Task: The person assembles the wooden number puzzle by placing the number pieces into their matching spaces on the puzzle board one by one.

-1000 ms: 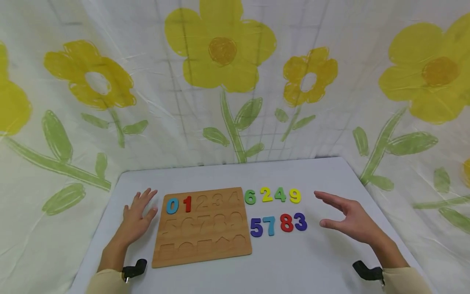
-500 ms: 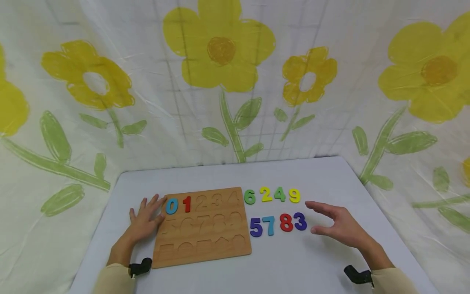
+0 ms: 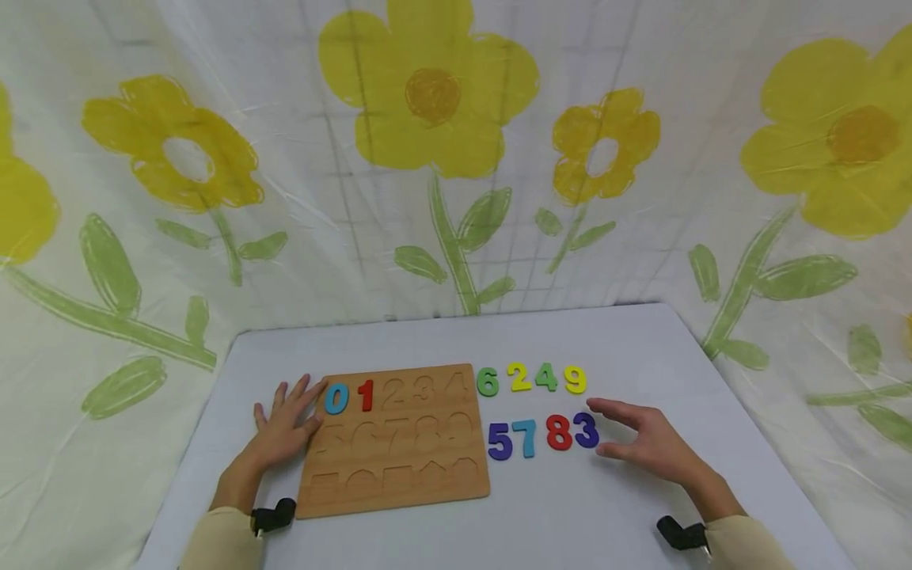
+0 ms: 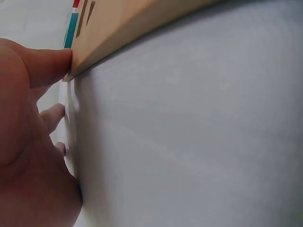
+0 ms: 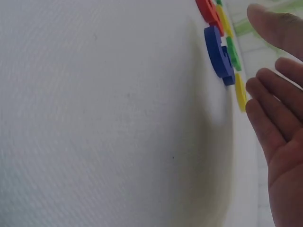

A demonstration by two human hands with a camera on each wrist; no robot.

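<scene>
And here on the white table (image 3: 541, 511) the right hand (image 3: 651, 439) is hovering just beside the purple 3 (image 3: 588, 430), its fingers stretching forward and its thumb standing well apart from them, the gap facing that number! In the right wrist view, the 3 is lying flat on the table with clear space showing between it and the hand. Over on the other side, the left hand (image 3: 281, 431) is spreading its fingers at the wooden board (image 3: 399, 451), the index fingertip sitting by the upper left corner and the thumb touching the left edge, as the left wrist view is showing. On the board, the blue 0 (image 3: 330, 400) and the red 1 (image 3: 366, 396) are occupying the first two places of the top row, while the recesses (image 3: 431, 476) are running on in three rows. Just right of the board, eight loose numbers are lining up! In the far row the green 6 (image 3: 481, 381), yellow 2 (image 3: 519, 381), green 4 (image 3: 551, 378) and yellow 9 (image 3: 583, 380) are lying side by side; in the near row the purple 5 (image 3: 501, 438), blue 7 (image 3: 529, 442) and red 8 (image 3: 559, 432) are leading along to the 3, which is holding the right-hand end. Behind it all, a white cloth (image 3: 299, 95) is hanging, big yellow flowers decorating it.
</scene>
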